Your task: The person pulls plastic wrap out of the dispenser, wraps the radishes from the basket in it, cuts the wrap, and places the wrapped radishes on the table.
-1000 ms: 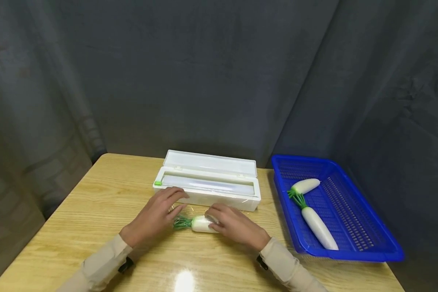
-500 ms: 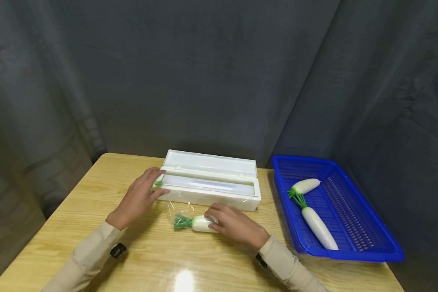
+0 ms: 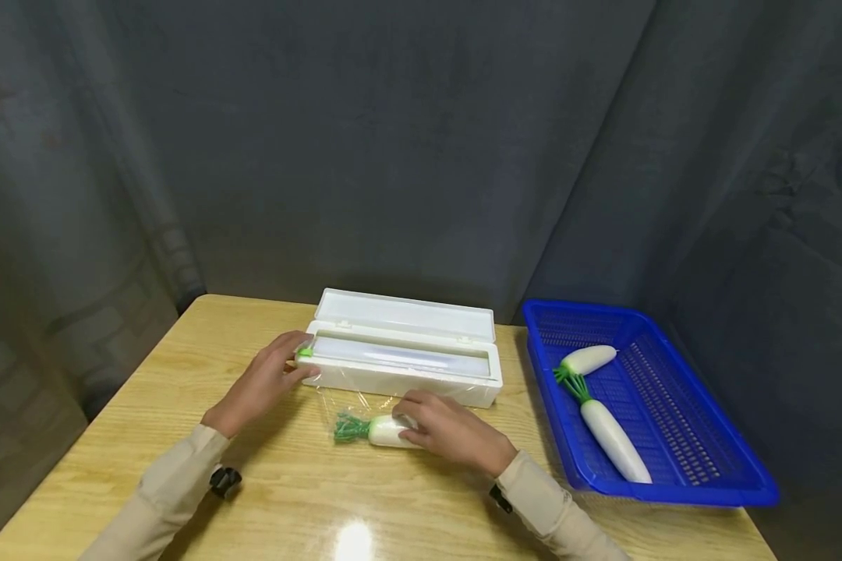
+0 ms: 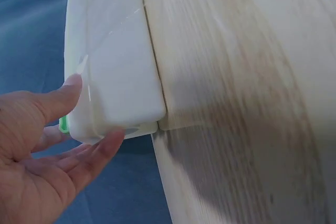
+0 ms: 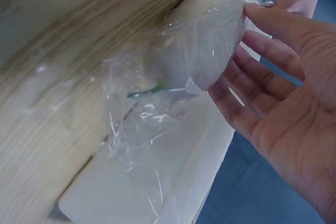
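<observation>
A white radish (image 3: 386, 431) with green stems lies on the table in front of a white cling film dispenser (image 3: 393, 379). Clear cling film (image 5: 149, 124) covers the radish and stretches back to the dispenser. My right hand (image 3: 456, 433) holds the radish's right part through the film, thumb on one side and fingers on the other; its tip is hidden in the head view. My left hand (image 3: 261, 386) grips the dispenser's left end, thumb (image 4: 65, 95) along one edge and fingers round the end. Beside those fingers sits a green slide cutter (image 3: 305, 352).
The dispenser's lid (image 3: 407, 312) stands raised at the back, with the film roll (image 3: 400, 354) showing inside. On the right, a blue basket (image 3: 663, 491) holds two more white radishes (image 3: 613, 440). A dark curtain (image 3: 393, 156) hangs behind the wooden table (image 3: 309, 499).
My left hand has moved from beside the radish's stems, back and left, to the dispenser's left end, and grips it. My right hand has stayed on the radish.
</observation>
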Tool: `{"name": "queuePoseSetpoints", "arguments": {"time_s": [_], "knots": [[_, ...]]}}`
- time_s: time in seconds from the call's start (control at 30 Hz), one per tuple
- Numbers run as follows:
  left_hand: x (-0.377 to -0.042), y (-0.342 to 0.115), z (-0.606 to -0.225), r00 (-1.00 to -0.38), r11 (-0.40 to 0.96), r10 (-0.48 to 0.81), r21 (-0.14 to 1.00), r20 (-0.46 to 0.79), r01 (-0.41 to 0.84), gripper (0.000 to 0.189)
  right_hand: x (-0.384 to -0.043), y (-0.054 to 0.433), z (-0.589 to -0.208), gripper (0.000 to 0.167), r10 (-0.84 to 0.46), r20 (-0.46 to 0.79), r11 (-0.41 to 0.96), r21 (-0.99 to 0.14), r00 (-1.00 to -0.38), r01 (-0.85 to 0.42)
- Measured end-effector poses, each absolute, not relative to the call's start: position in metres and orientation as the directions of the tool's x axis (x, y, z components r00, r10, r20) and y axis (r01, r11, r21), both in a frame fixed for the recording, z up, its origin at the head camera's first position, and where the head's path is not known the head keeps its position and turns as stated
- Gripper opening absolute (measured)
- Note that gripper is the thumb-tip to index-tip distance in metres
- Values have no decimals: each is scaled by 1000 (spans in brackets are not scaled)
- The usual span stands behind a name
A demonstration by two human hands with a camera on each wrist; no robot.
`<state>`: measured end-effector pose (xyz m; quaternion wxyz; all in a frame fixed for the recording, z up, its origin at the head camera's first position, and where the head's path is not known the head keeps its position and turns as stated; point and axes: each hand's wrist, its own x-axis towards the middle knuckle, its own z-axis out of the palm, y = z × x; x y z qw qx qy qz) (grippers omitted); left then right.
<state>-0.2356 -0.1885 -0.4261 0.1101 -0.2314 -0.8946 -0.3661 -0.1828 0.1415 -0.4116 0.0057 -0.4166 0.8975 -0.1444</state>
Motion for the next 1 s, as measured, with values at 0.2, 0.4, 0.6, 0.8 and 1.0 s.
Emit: {"name": "queuePoseSetpoints", "arguments": {"time_s": [0.2,0.4,0.6,0.8,1.0], "knots": [[-236,-191,-427,-867,629,326,598,378,497,46,-183,139,-411,25,-755,117,606,-251,-645,-755],[-238,-192,-429,-879,629,315,615,357,475,49,-185,135,-410,28,-768,138,586,-242,-626,-773],[-239,-192,-429,-886,613,304,641,348,462,49,-192,125,-407,26,-774,153,565,-271,-614,-780],[-241,-194,-429,-908,592,288,688,304,419,45,-199,113,-399,25,-765,213,556,-257,-608,-790],[-245,-198,-428,-921,537,277,750,275,386,46,-208,103,-393,21,-750,270,553,-244,-604,-797]]}}
